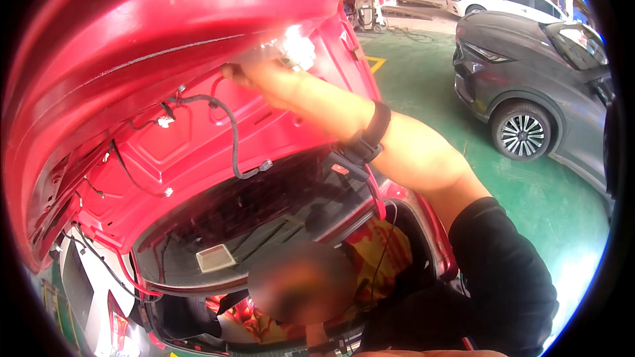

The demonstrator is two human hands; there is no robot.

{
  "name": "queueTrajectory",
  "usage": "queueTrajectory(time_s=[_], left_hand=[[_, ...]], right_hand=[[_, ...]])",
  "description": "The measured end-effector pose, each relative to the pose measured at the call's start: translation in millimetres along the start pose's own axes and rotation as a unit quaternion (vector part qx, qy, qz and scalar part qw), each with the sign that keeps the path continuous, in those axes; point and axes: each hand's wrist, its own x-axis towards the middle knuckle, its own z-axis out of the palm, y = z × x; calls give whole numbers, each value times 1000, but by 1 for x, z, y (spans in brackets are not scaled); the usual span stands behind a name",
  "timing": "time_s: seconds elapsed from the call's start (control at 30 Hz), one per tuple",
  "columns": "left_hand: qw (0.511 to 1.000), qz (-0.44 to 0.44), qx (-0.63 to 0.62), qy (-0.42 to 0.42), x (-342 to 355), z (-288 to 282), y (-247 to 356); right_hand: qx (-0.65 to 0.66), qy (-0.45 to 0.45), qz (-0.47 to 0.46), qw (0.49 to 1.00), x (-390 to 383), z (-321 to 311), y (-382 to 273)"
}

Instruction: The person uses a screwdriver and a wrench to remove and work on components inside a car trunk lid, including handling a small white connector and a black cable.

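My right hand (pixel 264 73) is raised against the inner panel of a lifted red tailgate (pixel 178 165), close to its overhanging edge. Its fingers are smeared, with a bright white glare (pixel 297 47) beside them, so any held thing cannot be made out. A black strap with a small device (pixel 360 149) circles my right forearm. Below the hand, a grey sheathed wiring harness (pixel 233 139) hangs loose, its connector (pixel 265 165) dangling. At the lower edge a strip of skin (pixel 316 338) runs up into a blurred oval; my left hand's fingers cannot be seen.
More loose leads and a white connector (pixel 165 121) hang along the tailgate's left part. Below is dark rear glass (pixel 178 244), with a pale rectangular tray shape (pixel 215 258) showing there. Red-and-yellow patterned fabric (pixel 380 251) lies lower down. A grey car (pixel 529 73) stands right on green floor (pixel 423 86).
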Motion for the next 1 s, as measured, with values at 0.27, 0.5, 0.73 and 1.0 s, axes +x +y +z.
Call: queueTrajectory(time_s=[0.27, 0.5, 0.73, 1.0], left_hand=[[997, 32, 23, -65, -26, 31, 35], [999, -3, 2, -45, -42, 22, 22], [1000, -10, -24, -13, -37, -2, 0], [999, -23, -30, -11, -32, -1, -7]], right_hand=[[-10, 8, 80, 997, 23, -9, 10], [-58, -5, -29, 998, 2, -1, 5], [-30, -46, -23, 998, -2, -1, -2], [-31, -29, -14, 999, 2, -2, -5]])
